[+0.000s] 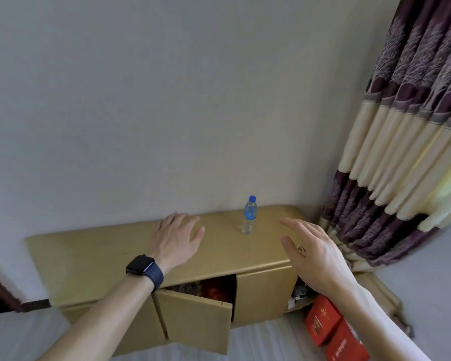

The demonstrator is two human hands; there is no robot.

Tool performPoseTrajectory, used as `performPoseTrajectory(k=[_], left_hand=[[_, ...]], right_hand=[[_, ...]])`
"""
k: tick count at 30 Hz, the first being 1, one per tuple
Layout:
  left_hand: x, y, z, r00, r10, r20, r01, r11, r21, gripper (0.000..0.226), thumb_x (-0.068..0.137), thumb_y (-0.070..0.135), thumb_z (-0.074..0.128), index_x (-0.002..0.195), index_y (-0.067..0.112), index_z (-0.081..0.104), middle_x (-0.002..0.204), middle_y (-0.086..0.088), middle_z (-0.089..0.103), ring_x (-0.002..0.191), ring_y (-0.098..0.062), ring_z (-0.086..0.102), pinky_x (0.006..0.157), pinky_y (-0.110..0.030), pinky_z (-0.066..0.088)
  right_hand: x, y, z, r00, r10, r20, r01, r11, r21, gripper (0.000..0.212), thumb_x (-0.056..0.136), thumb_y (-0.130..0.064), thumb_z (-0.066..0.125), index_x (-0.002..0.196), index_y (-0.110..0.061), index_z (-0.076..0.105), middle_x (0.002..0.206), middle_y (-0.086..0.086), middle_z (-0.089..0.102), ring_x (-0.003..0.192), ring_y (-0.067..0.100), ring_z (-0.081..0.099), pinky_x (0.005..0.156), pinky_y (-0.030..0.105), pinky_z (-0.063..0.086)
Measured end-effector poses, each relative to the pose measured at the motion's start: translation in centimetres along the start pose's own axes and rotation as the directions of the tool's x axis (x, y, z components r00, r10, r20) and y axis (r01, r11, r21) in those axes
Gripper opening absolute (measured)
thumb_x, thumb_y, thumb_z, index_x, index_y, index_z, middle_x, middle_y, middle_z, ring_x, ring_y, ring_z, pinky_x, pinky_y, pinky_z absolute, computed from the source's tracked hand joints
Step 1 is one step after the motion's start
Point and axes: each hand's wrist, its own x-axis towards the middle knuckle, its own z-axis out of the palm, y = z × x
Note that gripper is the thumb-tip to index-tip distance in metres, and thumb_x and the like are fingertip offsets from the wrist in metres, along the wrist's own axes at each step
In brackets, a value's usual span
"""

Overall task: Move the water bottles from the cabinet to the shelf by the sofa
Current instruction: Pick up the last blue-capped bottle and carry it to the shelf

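One clear water bottle (249,215) with a blue cap and blue label stands upright on top of the low tan cabinet (89,254), near the wall. My left hand (177,237), with a dark watch on its wrist, hovers over the cabinet top left of the bottle, fingers straight and holding nothing. My right hand (310,250) is stretched out to the right of the bottle, fingers relaxed and spread, a short gap from it. Neither hand touches the bottle.
A cabinet door (195,321) hangs ajar at the front with dark and red items inside. Red boxes (331,332) lie on the floor at the right. A purple and cream curtain (406,142) hangs at the right. A plain wall stands behind.
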Motion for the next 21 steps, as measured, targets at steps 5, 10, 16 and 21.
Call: performPoseTrajectory(k=[5,10,16,21], left_hand=[[8.1,-1.2,6.5,0.99,-0.037,0.135,0.032,0.999,0.044,0.069,0.091,0.059,0.008,0.142,0.029,0.045,0.149,0.002,0.043,0.137,-0.024,0.038,0.109,-0.039,0.031],[13.0,-1.2,13.9,0.922,-0.036,0.385,0.035,0.999,0.01,0.048,0.104,0.045,0.024,0.148,0.032,0.036,0.157,0.001,0.032,0.144,-0.026,0.026,0.114,-0.042,0.024],[16.2,-0.7,22.8,0.818,-0.08,0.57,0.097,0.995,0.0,0.047,0.104,0.044,0.024,0.148,0.031,0.035,0.156,-0.001,0.032,0.144,-0.027,0.025,0.114,-0.043,0.024],[19.5,-0.8,28.0,0.696,-0.171,0.697,0.219,0.976,0.02,0.049,0.104,0.043,0.026,0.15,0.028,0.032,0.158,-0.003,0.029,0.145,-0.028,0.024,0.115,-0.044,0.022]], right_hand=[[6.6,3.7,5.2,0.993,0.065,0.099,-0.062,0.998,-0.027,0.039,0.098,-0.04,0.051,0.137,-0.037,0.051,0.135,-0.021,0.054,0.132,0.005,0.041,0.097,0.014,0.029],[11.4,7.6,11.6,0.96,0.141,0.243,-0.143,0.99,-0.012,0.039,0.096,-0.042,0.051,0.135,-0.035,0.052,0.135,-0.017,0.056,0.124,0.012,0.047,0.096,0.021,0.039],[16.8,13.0,19.5,0.899,0.16,0.407,-0.192,0.981,0.04,0.041,0.097,-0.035,0.056,0.136,-0.024,0.055,0.142,-0.003,0.051,0.129,0.021,0.048,0.103,0.032,0.039],[24.1,16.9,24.6,0.797,0.296,0.526,-0.358,0.934,0.016,0.065,0.093,-0.05,0.056,0.148,-0.027,0.031,0.141,0.003,0.047,0.122,0.027,0.055,0.093,0.04,0.048]])
